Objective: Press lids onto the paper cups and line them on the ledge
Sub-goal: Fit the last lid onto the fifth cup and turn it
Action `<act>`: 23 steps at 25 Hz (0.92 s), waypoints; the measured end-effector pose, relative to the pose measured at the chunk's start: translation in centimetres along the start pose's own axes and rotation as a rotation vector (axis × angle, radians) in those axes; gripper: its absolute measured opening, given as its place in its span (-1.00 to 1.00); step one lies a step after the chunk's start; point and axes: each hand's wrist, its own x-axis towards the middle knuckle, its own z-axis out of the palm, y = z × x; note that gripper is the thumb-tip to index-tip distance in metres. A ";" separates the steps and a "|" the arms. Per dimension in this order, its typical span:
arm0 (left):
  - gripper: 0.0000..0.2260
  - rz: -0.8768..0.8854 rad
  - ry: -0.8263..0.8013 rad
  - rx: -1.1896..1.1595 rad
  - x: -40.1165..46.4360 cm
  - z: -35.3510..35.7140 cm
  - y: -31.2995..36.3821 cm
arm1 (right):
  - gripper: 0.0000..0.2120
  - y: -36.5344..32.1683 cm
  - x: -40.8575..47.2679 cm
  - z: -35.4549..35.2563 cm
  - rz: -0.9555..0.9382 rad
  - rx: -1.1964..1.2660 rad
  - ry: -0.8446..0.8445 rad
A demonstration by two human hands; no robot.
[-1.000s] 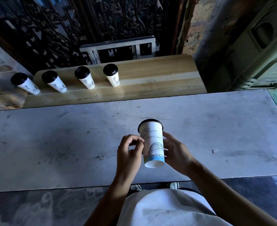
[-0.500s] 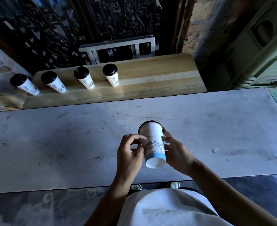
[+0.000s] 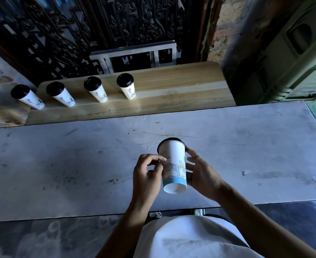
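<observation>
A white paper cup (image 3: pixel 174 169) with a blue band and a bridge drawing is held above the grey counter (image 3: pixel 79 164), tipped with its base towards me. A black lid (image 3: pixel 170 140) sits on its far end. My left hand (image 3: pixel 147 175) pinches the cup's left side. My right hand (image 3: pixel 201 173) cradles its right side, fingertips near the lid's rim. Several lidded cups stand in a row on the wooden ledge (image 3: pixel 172 94); the rightmost cup (image 3: pixel 127 86) is left of the ledge's middle, and the leftmost cup (image 3: pixel 26 96) stands off the wood's left end.
A dark ornate metal grille (image 3: pixel 97 30) and a grey metal frame (image 3: pixel 135 53) rise behind the ledge. A brick wall (image 3: pixel 226 21) and a green moulded object (image 3: pixel 293 53) are at the right. The ledge's right half is bare wood.
The cup has turned in my hands, so the bridge drawing now faces me, and its base has tipped further towards me. My right fingers have shifted up near the lid.
</observation>
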 end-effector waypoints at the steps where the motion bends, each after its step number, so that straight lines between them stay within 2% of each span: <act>1: -0.80 -0.003 0.004 -0.006 0.0 0.0 0.0 | -0.61 0.1 0.2 -0.2 -0.001 0.007 0.011; 5: -0.82 -0.045 -0.009 -0.038 0.0 0.0 0.2 | -0.45 0.3 0.4 -0.8 -0.028 -0.019 -0.037; 13: -0.74 -0.111 -0.026 -0.058 0.4 -0.3 -0.1 | -0.35 0.0 0.3 -0.6 -0.023 0.004 -0.079; 18: -0.68 -0.038 -0.025 -0.007 0.4 -0.2 -0.5 | -0.22 -0.4 -0.1 -0.3 -0.032 0.012 -0.121; 23: -0.60 0.066 -0.012 0.078 0.7 -0.3 -1.0 | -0.30 -0.6 -0.2 -0.3 -0.029 -0.005 -0.134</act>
